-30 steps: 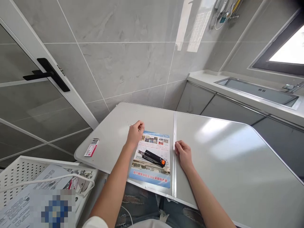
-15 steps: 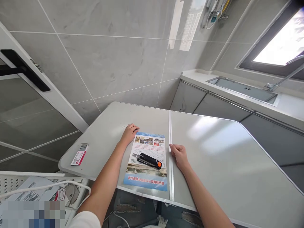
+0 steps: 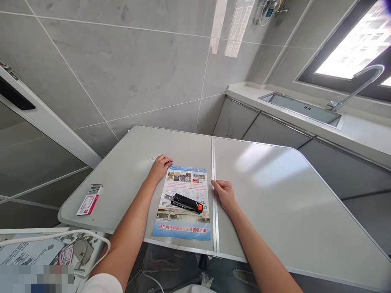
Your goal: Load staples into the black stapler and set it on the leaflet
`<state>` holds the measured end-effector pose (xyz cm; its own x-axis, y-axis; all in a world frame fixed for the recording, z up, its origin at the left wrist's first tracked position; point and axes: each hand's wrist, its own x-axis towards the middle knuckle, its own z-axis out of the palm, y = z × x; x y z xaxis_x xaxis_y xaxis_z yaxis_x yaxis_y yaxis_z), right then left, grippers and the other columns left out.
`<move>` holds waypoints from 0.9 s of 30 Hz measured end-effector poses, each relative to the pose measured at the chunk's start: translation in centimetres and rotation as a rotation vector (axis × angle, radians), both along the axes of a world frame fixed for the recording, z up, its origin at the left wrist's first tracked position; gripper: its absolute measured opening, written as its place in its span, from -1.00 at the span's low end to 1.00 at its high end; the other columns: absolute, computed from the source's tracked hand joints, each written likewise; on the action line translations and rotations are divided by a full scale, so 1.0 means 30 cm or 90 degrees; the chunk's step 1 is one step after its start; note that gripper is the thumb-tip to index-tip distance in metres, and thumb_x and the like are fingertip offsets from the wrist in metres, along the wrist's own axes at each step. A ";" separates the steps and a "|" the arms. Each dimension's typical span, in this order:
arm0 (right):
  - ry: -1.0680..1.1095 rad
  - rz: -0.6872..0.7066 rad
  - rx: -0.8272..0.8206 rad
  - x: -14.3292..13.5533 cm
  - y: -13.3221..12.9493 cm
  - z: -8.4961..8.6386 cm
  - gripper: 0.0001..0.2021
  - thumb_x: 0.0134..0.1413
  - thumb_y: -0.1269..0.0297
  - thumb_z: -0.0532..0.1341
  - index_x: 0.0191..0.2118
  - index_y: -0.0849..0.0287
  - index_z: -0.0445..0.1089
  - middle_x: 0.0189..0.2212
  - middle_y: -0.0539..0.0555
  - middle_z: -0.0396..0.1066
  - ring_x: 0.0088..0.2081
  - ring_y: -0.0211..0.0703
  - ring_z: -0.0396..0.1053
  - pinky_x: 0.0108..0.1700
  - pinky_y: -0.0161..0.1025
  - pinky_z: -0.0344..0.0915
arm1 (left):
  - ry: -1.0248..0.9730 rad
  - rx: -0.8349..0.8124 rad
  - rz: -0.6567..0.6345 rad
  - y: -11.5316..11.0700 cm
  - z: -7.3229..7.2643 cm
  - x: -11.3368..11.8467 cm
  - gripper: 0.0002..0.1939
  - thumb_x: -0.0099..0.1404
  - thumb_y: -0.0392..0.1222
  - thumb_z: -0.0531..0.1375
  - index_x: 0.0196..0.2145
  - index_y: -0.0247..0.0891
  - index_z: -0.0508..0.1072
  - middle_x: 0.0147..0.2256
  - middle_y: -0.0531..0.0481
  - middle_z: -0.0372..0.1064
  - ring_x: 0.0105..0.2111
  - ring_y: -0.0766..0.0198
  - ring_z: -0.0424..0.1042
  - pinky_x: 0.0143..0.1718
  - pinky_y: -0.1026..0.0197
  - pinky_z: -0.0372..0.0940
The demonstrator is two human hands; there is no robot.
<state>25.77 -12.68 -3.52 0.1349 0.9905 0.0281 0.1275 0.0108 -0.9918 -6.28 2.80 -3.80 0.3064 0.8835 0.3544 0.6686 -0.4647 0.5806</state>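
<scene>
A printed leaflet (image 3: pixel 183 228) with a blue lower band lies flat on the pale table, its lettering upside down. Across its middle rests a black stapler (image 3: pixel 186 202) with an orange button at its right end. My left hand (image 3: pixel 160 167) lies on the table at the leaflet's upper left corner, its fingers curled together; whether anything is under them is hidden. To the right of the leaflet, by the metal seam, my right hand (image 3: pixel 224 191) rests with its fingers closed in a loose pinch, and what they hold, if anything, is too small to make out.
A small red and white box (image 3: pixel 88 203) lies on the table (image 3: pixel 275 219) at the left. Beyond the table's lower left edge is a white basket of papers and odds, with a white cable. A sink (image 3: pixel 302 109) with a tap stands at the back right.
The whole view has shifted, so the table, leaflet and hands appear a little further left and higher. Both hands and the stapler keep about the same places on the table.
</scene>
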 end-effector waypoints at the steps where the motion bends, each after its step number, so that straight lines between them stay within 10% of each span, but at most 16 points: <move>1: -0.001 0.000 0.001 -0.002 0.001 0.001 -0.41 0.24 -0.02 0.26 -0.59 0.08 -0.12 -0.60 -0.12 -0.21 -0.53 -0.34 -0.21 -0.45 -0.24 -0.26 | 0.000 -0.002 0.000 0.001 0.000 -0.001 -0.81 0.44 -0.23 0.20 -0.13 -0.17 0.64 -0.15 -0.07 0.45 -0.05 0.11 0.42 0.08 0.04 0.34; 27: -0.049 0.003 0.010 -0.013 0.007 0.013 -0.44 0.25 -0.02 0.22 -0.57 0.08 -0.11 -0.61 -0.13 -0.18 -0.53 -0.34 -0.18 -0.45 -0.25 -0.22 | 0.028 0.070 0.015 -0.016 0.026 0.001 -0.78 0.53 -0.18 0.07 -0.05 -0.18 0.51 -0.12 -0.09 0.49 -0.08 0.10 0.45 0.04 0.04 0.30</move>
<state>25.39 -12.46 -3.13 0.1276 0.9904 0.0533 0.2028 0.0265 -0.9789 -6.26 2.33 -3.02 0.3034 0.8469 0.4367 0.7034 -0.5082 0.4970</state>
